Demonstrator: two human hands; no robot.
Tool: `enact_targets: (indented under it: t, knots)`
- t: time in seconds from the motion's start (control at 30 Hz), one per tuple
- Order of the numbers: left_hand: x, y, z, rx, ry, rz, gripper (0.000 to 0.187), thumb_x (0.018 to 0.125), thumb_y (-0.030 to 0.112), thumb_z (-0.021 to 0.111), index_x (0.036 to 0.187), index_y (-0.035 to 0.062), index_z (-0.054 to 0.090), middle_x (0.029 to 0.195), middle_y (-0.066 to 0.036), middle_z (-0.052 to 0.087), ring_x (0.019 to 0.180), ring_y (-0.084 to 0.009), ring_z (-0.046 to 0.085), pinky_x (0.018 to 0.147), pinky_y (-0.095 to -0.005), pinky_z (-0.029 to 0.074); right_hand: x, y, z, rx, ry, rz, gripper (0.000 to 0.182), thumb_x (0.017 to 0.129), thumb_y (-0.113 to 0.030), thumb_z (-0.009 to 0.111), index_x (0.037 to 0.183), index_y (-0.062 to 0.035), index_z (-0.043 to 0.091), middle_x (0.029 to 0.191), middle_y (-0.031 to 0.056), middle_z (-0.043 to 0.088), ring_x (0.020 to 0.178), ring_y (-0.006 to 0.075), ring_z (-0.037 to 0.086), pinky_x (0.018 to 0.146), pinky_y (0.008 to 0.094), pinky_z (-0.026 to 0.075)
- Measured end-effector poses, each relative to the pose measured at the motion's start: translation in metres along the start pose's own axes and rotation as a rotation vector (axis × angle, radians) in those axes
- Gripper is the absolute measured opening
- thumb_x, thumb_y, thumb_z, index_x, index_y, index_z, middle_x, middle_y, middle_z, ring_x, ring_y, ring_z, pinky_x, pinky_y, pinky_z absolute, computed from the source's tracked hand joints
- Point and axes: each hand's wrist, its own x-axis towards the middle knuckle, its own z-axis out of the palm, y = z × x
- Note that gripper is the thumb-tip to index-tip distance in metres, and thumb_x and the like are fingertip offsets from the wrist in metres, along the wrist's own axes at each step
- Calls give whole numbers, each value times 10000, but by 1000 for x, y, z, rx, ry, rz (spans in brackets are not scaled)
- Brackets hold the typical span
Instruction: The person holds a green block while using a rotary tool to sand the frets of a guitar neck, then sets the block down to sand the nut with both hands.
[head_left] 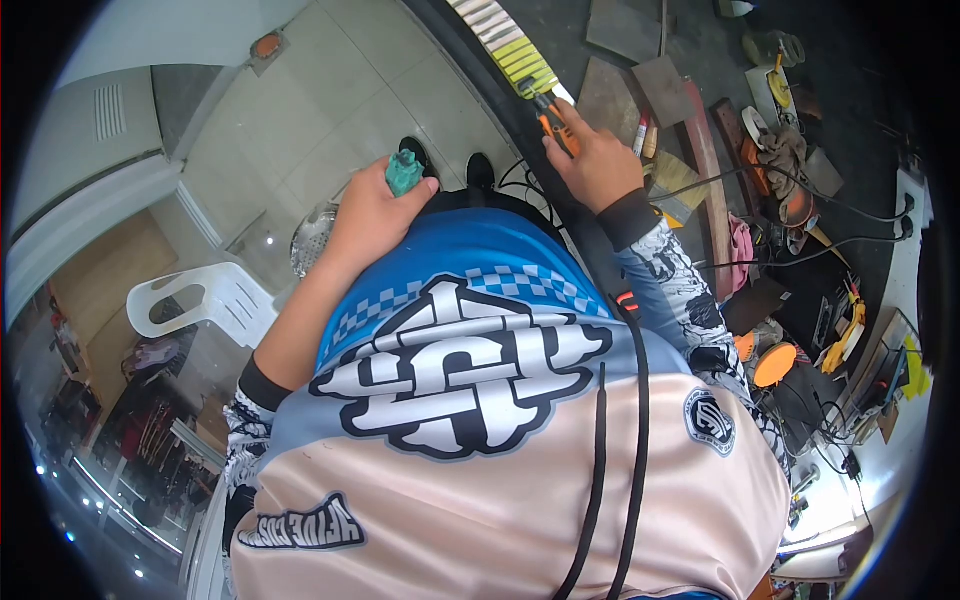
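On the left, my left hand is closed around a small green lumpy piece, with the thumb along its side. Fingers hide its lower part. At the bench edge, my right hand grips a small tool with an orange and black handle between thumb and fingers. The tool's dark head lies over the end of a long strip banded in white and yellow-green. What kind of tool it is, I cannot tell.
Along the right runs a dark workbench with wooden pieces, a wide brush, cables and an orange disc. A white plastic chair stands at left. Below are my shoes on the tiled floor.
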Motion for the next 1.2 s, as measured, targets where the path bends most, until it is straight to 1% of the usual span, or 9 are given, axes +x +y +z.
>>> enact_targets:
  t: [0.17, 0.27, 0.47, 0.57, 0.7, 0.8, 0.83, 0.97, 1.2]
  knots:
    - [-1, 0, -3, 5, 2, -2, 344, 896, 302, 752, 912, -24, 641, 716, -149, 658, 679, -256, 646, 689, -394, 511, 10, 13, -3, -17, 37, 69, 563, 935, -484, 657, 1456, -303, 543, 859, 212, 712, 783, 402, 722, 685, 495, 579]
    - [-2, -1, -3, 7, 0, 6, 342, 895, 300, 753, 916, -24, 643, 726, -152, 663, 686, -258, 649, 695, -394, 513, 17, 31, 0, -18, 69, 70, 595, 928, -514, 644, 1471, -296, 532, 865, 232, 716, 777, 405, 729, 673, 507, 582]
    - [-1, 2, -4, 11, -1, 17, 332, 893, 294, 752, 936, -21, 657, 762, -167, 687, 731, -285, 681, 723, -399, 523, 18, 37, -4, -63, 97, 108, 587, 929, -507, 648, 1463, -287, 543, 868, 203, 727, 783, 384, 732, 688, 480, 582]
    - [1, 2, -1, 6, -7, 25, 334, 893, 296, 750, 957, -21, 665, 785, -181, 700, 761, -310, 700, 735, -405, 529, 11, 29, -15, 32, 115, 82, 570, 928, -484, 663, 1446, -272, 559, 850, 194, 729, 783, 385, 729, 696, 483, 576]
    - [6, -2, 1, 23, -26, 13, 344, 894, 310, 745, 969, -17, 669, 795, -193, 699, 768, -338, 699, 735, -411, 529, -8, -9, -52, 212, 27, -16, 536, 916, -431, 699, 1403, -233, 592, 808, 210, 716, 772, 404, 717, 688, 485, 572]
    - [7, 1, 2, 15, -29, 12, 355, 890, 324, 746, 965, -15, 669, 795, -198, 696, 763, -351, 693, 729, -417, 526, -20, -35, -65, 357, -58, -165, 542, 906, -420, 711, 1399, -228, 595, 816, 210, 718, 761, 407, 716, 678, 485, 572]
    - [7, 2, 3, 4, -35, 17, 360, 888, 328, 747, 962, -15, 668, 795, -200, 695, 762, -354, 692, 727, -419, 525, -24, -46, -73, 384, -125, -172, 545, 900, -411, 719, 1399, -229, 595, 816, 206, 721, 762, 411, 715, 679, 487, 574]
    - [9, 3, 4, -10, -46, 31, 359, 881, 321, 751, 960, -19, 666, 796, -201, 696, 757, -351, 690, 723, -424, 522, -25, -75, -88, 368, -256, -210, 544, 896, -409, 720, 1394, -224, 604, 847, 182, 733, 760, 406, 714, 684, 480, 582]
    - [11, 9, 1, -3, -51, -19, 314, 882, 276, 740, 983, -15, 677, 817, -193, 710, 779, -322, 705, 738, -409, 527, -26, -84, -92, 358, -267, -259, 535, 896, -400, 714, 1389, -220, 609, 844, 181, 726, 751, 393, 715, 682, 480, 584]
